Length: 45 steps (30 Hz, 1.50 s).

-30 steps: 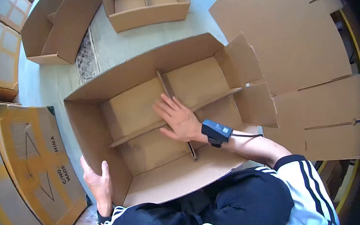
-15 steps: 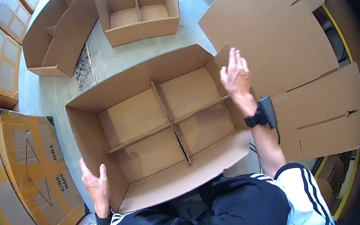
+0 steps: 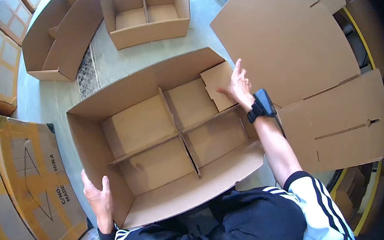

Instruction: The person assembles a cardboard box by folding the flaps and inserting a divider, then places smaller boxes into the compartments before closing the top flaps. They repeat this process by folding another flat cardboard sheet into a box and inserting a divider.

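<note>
An open cardboard box (image 3: pixel 192 193) with crossed dividers (image 3: pixel 179 133) lies in front of me, split into several compartments. At its left wall is my left hand (image 3: pixel 99 199), thumb on the inner side and fingers outside, gripping the edge. A notched flap (image 3: pixel 219 84) of the right wall is folded inward over the upper right compartment. My right hand (image 3: pixel 239 87) is at this flap with its fingers spread, the thumb over the cardboard. A dark device is strapped to the right wrist.
A divided box (image 3: pixel 151 33) and a longer box (image 3: pixel 62 44) stand on the floor ahead. Flat cardboard sheets (image 3: pixel 287 38) lie to the right. Taped cartons (image 3: pixel 37 171) are stacked along the left.
The right wall's flap, upright before, is now folded inward. My right hand has moved left and down with it, its fingers spreading. My left hand stays at the left wall.
</note>
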Tool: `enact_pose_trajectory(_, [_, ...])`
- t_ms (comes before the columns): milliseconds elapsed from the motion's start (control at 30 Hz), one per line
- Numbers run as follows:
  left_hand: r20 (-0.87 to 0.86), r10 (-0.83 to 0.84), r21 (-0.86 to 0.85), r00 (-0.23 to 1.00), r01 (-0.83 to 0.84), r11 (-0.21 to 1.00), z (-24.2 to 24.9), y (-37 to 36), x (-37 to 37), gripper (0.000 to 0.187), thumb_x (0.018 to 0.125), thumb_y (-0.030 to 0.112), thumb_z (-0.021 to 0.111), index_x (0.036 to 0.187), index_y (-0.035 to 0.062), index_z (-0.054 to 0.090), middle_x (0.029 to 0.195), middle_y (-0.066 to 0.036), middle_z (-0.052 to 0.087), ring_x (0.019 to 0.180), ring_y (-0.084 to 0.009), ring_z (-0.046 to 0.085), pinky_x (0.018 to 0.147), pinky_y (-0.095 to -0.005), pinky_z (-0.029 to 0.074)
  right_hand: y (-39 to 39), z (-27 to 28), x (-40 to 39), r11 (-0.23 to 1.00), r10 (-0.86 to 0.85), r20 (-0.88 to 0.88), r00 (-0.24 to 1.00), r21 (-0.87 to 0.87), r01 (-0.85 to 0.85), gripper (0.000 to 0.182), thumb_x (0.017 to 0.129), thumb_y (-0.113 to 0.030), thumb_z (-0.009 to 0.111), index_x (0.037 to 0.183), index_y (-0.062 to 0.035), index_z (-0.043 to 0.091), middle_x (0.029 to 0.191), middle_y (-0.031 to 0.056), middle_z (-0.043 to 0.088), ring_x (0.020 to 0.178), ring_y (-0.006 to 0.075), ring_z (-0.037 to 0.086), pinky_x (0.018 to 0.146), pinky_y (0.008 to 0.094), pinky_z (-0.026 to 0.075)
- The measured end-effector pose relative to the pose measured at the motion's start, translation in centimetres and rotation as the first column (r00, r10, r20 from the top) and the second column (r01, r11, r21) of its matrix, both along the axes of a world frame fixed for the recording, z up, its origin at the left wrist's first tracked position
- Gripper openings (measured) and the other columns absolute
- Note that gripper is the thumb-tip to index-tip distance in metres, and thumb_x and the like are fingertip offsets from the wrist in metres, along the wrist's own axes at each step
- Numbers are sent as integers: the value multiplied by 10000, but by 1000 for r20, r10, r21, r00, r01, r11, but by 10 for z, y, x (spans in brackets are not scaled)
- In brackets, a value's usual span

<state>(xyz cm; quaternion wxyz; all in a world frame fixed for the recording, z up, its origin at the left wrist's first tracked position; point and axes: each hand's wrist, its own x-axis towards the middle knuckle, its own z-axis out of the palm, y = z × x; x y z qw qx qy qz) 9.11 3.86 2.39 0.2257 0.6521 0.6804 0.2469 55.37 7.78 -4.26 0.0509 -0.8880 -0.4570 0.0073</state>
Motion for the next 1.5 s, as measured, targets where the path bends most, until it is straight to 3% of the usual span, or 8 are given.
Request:
enact_pose_trajectory(133, [-22, -7, 37, 1000, 7, 999, -2, 1, 1, 561, 765, 31, 615, 1265, -63, 380, 1072, -225, 595, 977, -333, 584, 879, -366, 441, 10, -92, 77, 973, -156, -31, 987, -174, 148, 759, 653, -434, 761, 1139, 30, 408, 852, 189, 650, 826, 338, 639, 697, 418, 511])
enact_pose_trajectory(233, [13, -7, -19, 1000, 7, 1000, 5, 3, 4, 545, 762, 27, 615, 1255, -48, 395, 1074, -220, 596, 971, -332, 587, 872, -367, 443, 2, -80, 53, 984, 120, 401, 908, -172, -54, 430, 764, -390, 668, 959, -45, 502, 700, 102, 650, 683, 250, 663, 542, 343, 510])
enact_pose_trajectory(400, [-34, -3, 39, 999, 4, 999, -1, 2, 2, 520, 761, 28, 612, 1235, -32, 407, 1055, -215, 604, 962, -340, 590, 851, -371, 448, 0, -68, 50, 895, 293, 487, 823, -442, -58, 526, 772, -175, 610, 1195, 50, 393, 634, 48, 586, 607, 190, 614, 542, 300, 499])
enact_pose_trajectory(500, [24, -7, 10, 1000, 6, 1000, 8, 2, 8, 516, 761, 28, 609, 1231, -26, 405, 1029, -214, 612, 939, -348, 597, 832, -380, 456, 3, -26, 19, 891, 417, 452, 789, -372, -258, 663, 757, -161, 544, 1362, -18, 311, 1162, 156, 488, 1024, 285, 515, 720, 439, 507])
enact_pose_trajectory(567, [60, -1, -20, 998, 2, 1000, 10, 2, 7, 512, 760, 26, 607, 1228, -21, 405, 1015, -213, 616, 925, -351, 601, 822, -384, 461, -3, 4, 10, 684, 726, 583, 364, -562, -465, 597, 767, -149, 523, 1331, -29, 367, 1268, 158, 436, 1218, 272, 393, 924, 488, 408])
enact_pose_trajectory(700, [44, 1, 5, 999, -1, 1000, 5, 2, 5, 491, 759, 15, 597, 1213, -11, 411, 1006, -207, 619, 919, -349, 606, 819, -380, 463, 6, -14, 81, -115, 978, -206, 31, -659, -743, 372, 836, -228, 468, 1187, -110, 508, 1296, 42, 473, 1254, 208, 371, 1026, 496, 255])
enact_pose_trajectory(900, [56, 13, -19, 998, -12, 1000, 4, 3, 6, 516, 755, 5, 596, 1232, -18, 402, 1016, -206, 618, 920, -336, 607, 828, -371, 462, 30, -44, 98, -310, 926, -36, -376, -642, -702, 285, 818, -179, 485, 1090, -109, 536, 1208, 34, 519, 1190, 223, 447, 988, 400, 342])
enact_pose_trajectory(1500, [27, 22, -32, 999, -22, 999, -1, 0, 0, 606, 768, 32, 612, 1303, -56, 343, 1073, -224, 595, 965, -327, 585, 868, -363, 442, 27, -132, 122, -257, 951, -311, -1, -785, -563, 210, 802, -152, 510, 1009, -147, 547, 1073, -7, 523, 1049, 184, 497, 883, 335, 391])
